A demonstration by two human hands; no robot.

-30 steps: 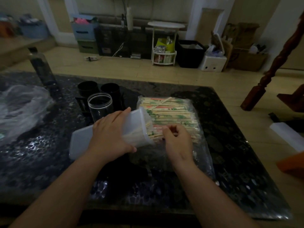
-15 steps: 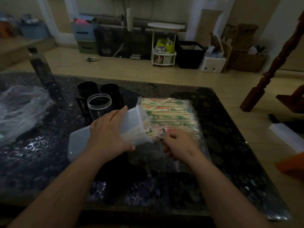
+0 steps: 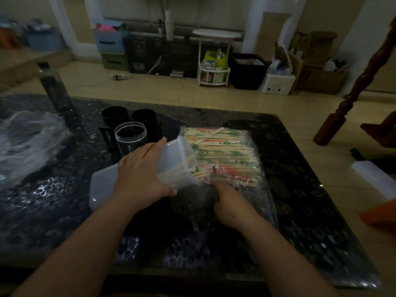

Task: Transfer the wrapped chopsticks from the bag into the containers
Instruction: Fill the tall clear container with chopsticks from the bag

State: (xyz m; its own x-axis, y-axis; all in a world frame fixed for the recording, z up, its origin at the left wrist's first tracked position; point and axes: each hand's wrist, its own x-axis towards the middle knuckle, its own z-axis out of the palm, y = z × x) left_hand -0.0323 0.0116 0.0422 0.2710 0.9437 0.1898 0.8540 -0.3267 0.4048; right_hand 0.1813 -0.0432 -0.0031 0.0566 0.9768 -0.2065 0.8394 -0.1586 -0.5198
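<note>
Left hand grips the tilted container (chopsticks inside); right hand rests on the bag.

Dim room. Pale tiled floor; white round side table against far wall, black bin beside it. Carved wooden post at right.

1. The bag lies on the counter, right of centre, with chopsticks inside it.
2. The tub lies tilted on its side just left of the bag, its mouth against the bag's near left corner; some chopsticks sit in that mouth.
3. The left grip lies over the tub; the right grip sits at the bag's near end, just right of the tub's mouth.
4. The jar stands just behind the tub, with two cups side by side behind it.
5. A bottle stands far left; a plastic sheet lies before it.
</note>
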